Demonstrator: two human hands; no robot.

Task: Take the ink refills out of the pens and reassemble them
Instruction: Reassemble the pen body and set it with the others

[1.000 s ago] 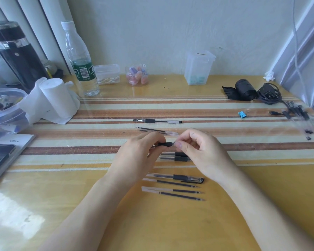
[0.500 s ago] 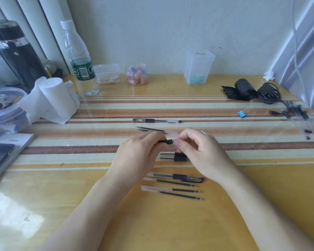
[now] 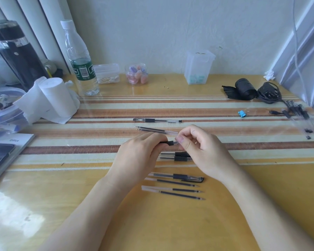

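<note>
A: Containers, left to right?

B: Tub point(image 3: 5, 105) at far left edge, small dark and white bits inside, can't identify. Bottle point(image 3: 81, 58), a little water at the bottom. Clear box point(image 3: 107, 73) with cotton swabs. Jar point(image 3: 136, 74) of pink and purple pieces. Tall clear bin point(image 3: 198, 67), a few teal items at the bottom.

A: Pen in hand?

B: Held pen point(image 3: 169, 142) is just above the table point(image 3: 62, 205), mid-frame, long axis left-right and near level. Only the black grip and a clear stub show; which end is the tip, can't tell.

A: Hands?

B: Left hand point(image 3: 140, 156) curled around the left part of it. Right hand point(image 3: 199, 151) pinches the clear end between thumb and forefinger, other fingers curled.

A: The rest?

B: All lying roughly left-right. Capless pen point(image 3: 157, 120) farthest back, tip left. Refill in a clear tube point(image 3: 155, 130) just nearer, point left. Two pens point(image 3: 178, 156) side by side under the hands, partly hidden. Capped pen point(image 3: 178, 177) nearer still, cap right. Three refills point(image 3: 172, 188) nearest, points right.
</note>
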